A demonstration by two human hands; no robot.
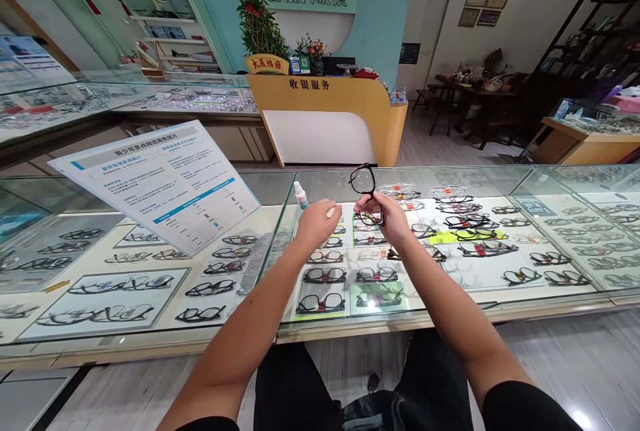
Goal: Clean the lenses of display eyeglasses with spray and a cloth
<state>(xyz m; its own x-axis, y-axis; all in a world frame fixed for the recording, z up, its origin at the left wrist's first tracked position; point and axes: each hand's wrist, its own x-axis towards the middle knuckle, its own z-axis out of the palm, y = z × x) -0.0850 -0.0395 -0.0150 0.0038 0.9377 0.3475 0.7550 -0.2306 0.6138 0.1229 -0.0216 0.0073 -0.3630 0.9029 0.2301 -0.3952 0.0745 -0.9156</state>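
Note:
My right hand point(391, 218) grips a pair of dark-framed eyeglasses point(363, 180), held up on end above the glass counter with one lens over the other. To its left, my left hand point(316, 223) is closed, with a small white piece point(331, 212) between thumb and fingers; its kind is too small to make out. A small white bottle point(301, 195) with a blue-green label stands on the counter just behind my left hand. The two hands are apart. Rows of display glasses point(325, 276) lie under the glass below them.
The glass showcase point(320, 326) runs across in front of me. On the left a printed lens sheet point(165, 184) stands tilted above the counter. A wooden cashier desk point(260, 101) with a potted plant point(259, 24) is beyond, and more showcases stand on both sides.

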